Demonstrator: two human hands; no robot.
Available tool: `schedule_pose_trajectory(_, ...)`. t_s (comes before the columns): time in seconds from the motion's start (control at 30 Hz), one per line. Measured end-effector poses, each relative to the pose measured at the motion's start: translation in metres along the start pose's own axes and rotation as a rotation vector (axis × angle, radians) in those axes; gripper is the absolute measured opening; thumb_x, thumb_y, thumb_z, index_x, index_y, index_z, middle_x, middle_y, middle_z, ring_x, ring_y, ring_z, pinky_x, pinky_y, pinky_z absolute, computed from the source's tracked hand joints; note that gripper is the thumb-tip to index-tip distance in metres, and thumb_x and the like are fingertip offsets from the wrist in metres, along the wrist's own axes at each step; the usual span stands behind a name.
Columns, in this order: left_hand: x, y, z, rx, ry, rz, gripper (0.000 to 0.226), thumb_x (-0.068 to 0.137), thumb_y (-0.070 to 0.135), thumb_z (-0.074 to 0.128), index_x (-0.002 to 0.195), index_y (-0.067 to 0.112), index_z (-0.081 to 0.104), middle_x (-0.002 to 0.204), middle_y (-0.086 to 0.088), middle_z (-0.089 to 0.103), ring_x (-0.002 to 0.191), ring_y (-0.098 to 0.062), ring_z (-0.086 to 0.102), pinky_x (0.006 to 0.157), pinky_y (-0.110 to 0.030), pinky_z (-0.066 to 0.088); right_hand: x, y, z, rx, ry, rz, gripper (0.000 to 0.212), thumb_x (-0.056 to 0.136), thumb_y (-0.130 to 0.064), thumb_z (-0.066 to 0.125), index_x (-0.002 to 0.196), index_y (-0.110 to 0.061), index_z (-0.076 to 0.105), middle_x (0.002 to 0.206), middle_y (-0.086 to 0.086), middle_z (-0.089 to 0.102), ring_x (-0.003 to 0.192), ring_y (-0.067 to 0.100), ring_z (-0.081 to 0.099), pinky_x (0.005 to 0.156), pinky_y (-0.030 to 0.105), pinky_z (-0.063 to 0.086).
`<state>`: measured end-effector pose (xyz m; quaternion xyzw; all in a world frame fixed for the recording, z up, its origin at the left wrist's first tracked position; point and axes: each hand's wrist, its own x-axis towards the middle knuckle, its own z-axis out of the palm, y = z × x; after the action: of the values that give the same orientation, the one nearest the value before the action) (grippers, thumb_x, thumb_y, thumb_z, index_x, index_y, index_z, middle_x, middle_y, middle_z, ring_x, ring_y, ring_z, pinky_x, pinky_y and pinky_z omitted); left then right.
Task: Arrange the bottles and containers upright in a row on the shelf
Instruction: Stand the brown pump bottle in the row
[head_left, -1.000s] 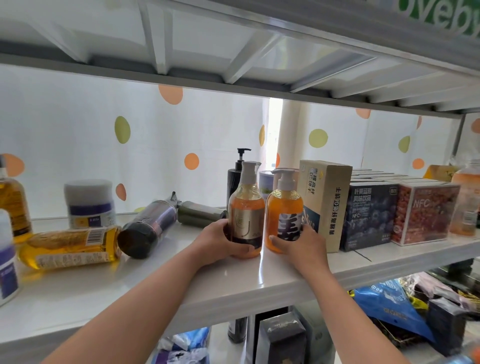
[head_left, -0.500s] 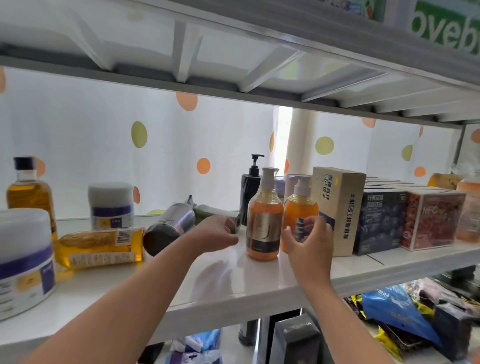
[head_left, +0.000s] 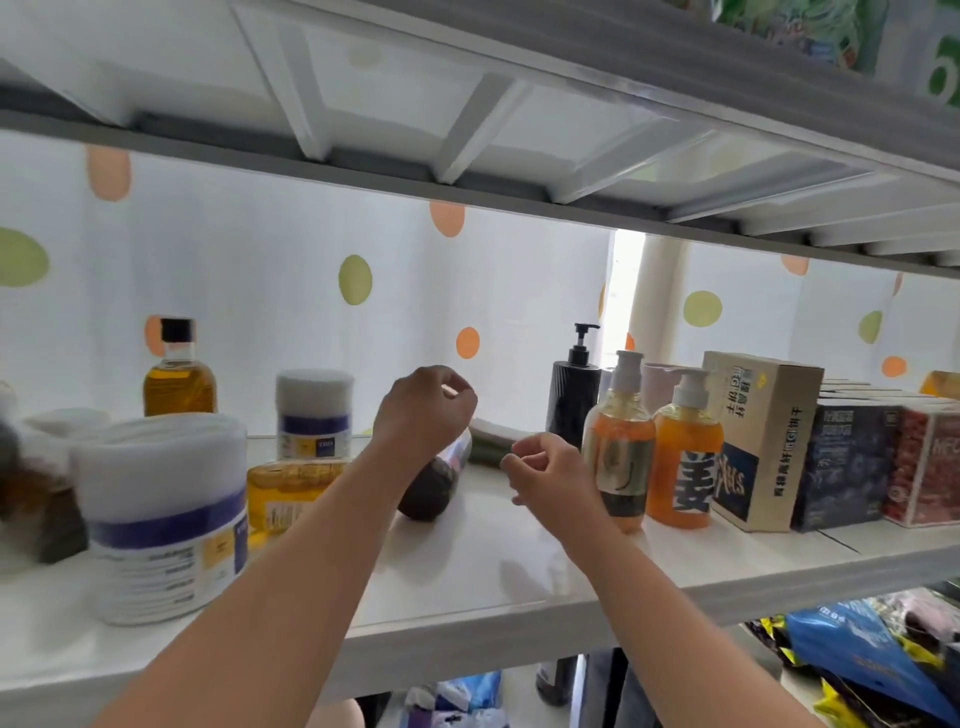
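Observation:
Two orange pump bottles stand upright side by side on the white shelf (head_left: 467, 571): one with a gold label (head_left: 621, 447) and one with a dark label (head_left: 688, 457). A black pump bottle (head_left: 574, 395) stands behind them. A dark bottle (head_left: 434, 486) lies on its side mid-shelf, with a green item (head_left: 488, 447) lying behind it. A yellow bottle (head_left: 288, 493) also lies flat. My left hand (head_left: 423, 410) hovers over the dark bottle, fingers loosely curled, holding nothing. My right hand (head_left: 545, 473) hangs just left of the gold-label bottle, also empty.
A large white jar with a purple band (head_left: 161, 514) stands at the front left, a smaller one (head_left: 314, 415) behind it, and an upright amber bottle (head_left: 179, 371) at the back. Boxes (head_left: 758, 441) fill the shelf's right side. The upper shelf (head_left: 467, 156) hangs close overhead.
Both hands let go of the two orange pump bottles, which stay upright. The hands have moved left toward the dark lying bottle, and my view has swung left.

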<state>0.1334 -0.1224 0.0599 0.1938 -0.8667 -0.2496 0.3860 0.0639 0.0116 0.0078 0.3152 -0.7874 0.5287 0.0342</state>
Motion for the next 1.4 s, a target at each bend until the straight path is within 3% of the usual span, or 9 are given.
schedule_pose_trajectory(0.17, 0.017, -0.022, 0.009, 0.103, -0.132, -0.115, 0.030, 0.089, 0.038, 0.053, 0.113, 0.023, 0.061, 0.119, -0.002, 0.066, 0.106, -0.021, 0.060, 0.092, -0.031, 0.047, 0.034, -0.012, 0.019, 0.144, -0.144, 0.174, 0.020, 0.089, -0.032, 0.058, 0.085, -0.012, 0.057, 0.095, 0.013, 0.065, 0.068, 0.021, 0.065, 0.070, 0.035, 0.060)
schedule_pose_trajectory(0.4, 0.029, -0.043, 0.015, 0.053, -0.255, -0.303, 0.058, 0.081, 0.063, 0.048, 0.127, 0.027, 0.055, 0.136, 0.000, 0.055, 0.121, -0.021, 0.051, 0.096, -0.033, 0.043, 0.069, -0.009, 0.051, 0.036, -0.231, 0.191, 0.068, 0.079, -0.068, 0.049, 0.085, -0.004, 0.068, 0.083, 0.012, 0.071, 0.069, 0.023, 0.066, 0.065, 0.035, 0.059)
schedule_pose_trajectory(0.53, 0.036, -0.048, 0.019, 0.154, -0.306, -0.346, 0.050, 0.092, 0.046, 0.038, 0.121, 0.011, 0.059, 0.129, -0.010, 0.059, 0.117, -0.030, 0.054, 0.094, -0.036, 0.042, 0.070, 0.002, 0.064, 0.087, -0.276, 0.201, 0.061, 0.069, -0.071, 0.043, 0.072, -0.012, 0.059, 0.072, 0.003, 0.061, 0.067, 0.019, 0.060, 0.058, 0.027, 0.047)
schedule_pose_trajectory(0.77, 0.039, -0.049, 0.018, 0.250, -0.346, -0.370, 0.047, 0.093, 0.042, 0.039, 0.104, 0.005, 0.065, 0.106, -0.017, 0.064, 0.104, -0.032, 0.060, 0.085, -0.037, 0.045, 0.068, 0.011, 0.071, 0.200, -0.294, 0.172, 0.066, 0.058, -0.080, 0.055, 0.089, -0.022, 0.050, 0.086, 0.002, 0.065, 0.085, 0.024, 0.067, 0.080, 0.042, 0.057)
schedule_pose_trajectory(0.87, 0.034, -0.054, 0.016, 0.131, -0.294, -0.344, 0.048, 0.082, 0.049, 0.045, 0.084, 0.007, 0.068, 0.075, -0.006, 0.062, 0.082, -0.023, 0.061, 0.078, -0.037, 0.050, 0.067, 0.012, 0.071, 0.262, -0.286, 0.191, 0.076, 0.058, -0.075, 0.061, 0.112, -0.024, 0.044, 0.106, 0.001, 0.064, 0.096, 0.025, 0.065, 0.087, 0.044, 0.055)
schedule_pose_trajectory(0.97, 0.031, -0.056, 0.015, 0.118, -0.233, -0.295, 0.044, 0.085, 0.051, 0.052, 0.102, 0.016, 0.070, 0.095, -0.002, 0.068, 0.094, -0.020, 0.062, 0.088, -0.037, 0.052, 0.063, 0.010, 0.067, 0.297, -0.279, 0.144, 0.087, 0.070, -0.062, 0.065, 0.139, -0.033, 0.020, 0.127, 0.004, 0.052, 0.112, 0.026, 0.056, 0.088, 0.034, 0.048)
schedule_pose_trajectory(1.17, 0.025, -0.053, 0.010, -0.017, -0.067, -0.215, 0.059, 0.078, 0.058, 0.063, 0.124, 0.022, 0.059, 0.112, -0.004, 0.061, 0.101, -0.022, 0.062, 0.085, -0.039, 0.057, 0.061, 0.010, 0.059, 0.363, -0.212, -0.015, 0.085, 0.070, -0.049, 0.075, 0.135, -0.043, 0.020, 0.101, 0.000, 0.065, 0.094, 0.013, 0.064, 0.070, 0.019, 0.047)
schedule_pose_trajectory(1.3, 0.022, -0.055, 0.009, -0.063, -0.063, -0.139, 0.058, 0.080, 0.053, 0.064, 0.130, 0.023, 0.053, 0.104, -0.004, 0.064, 0.094, -0.018, 0.064, 0.082, -0.035, 0.057, 0.059, 0.010, 0.057, 0.389, -0.207, -0.081, 0.084, 0.073, -0.037, 0.078, 0.134, -0.045, 0.020, 0.103, -0.004, 0.065, 0.086, -0.002, 0.061, 0.058, 0.005, 0.045)
schedule_pose_trajectory(1.4, 0.021, -0.054, 0.009, -0.125, -0.089, -0.136, 0.055, 0.084, 0.046, 0.063, 0.132, 0.024, 0.049, 0.098, -0.003, 0.069, 0.091, -0.016, 0.066, 0.076, -0.027, 0.056, 0.058, 0.011, 0.059, 0.384, -0.183, -0.141, 0.089, 0.074, -0.027, 0.079, 0.135, -0.047, 0.019, 0.117, -0.004, 0.057, 0.099, 0.007, 0.061, 0.057, 0.005, 0.045)
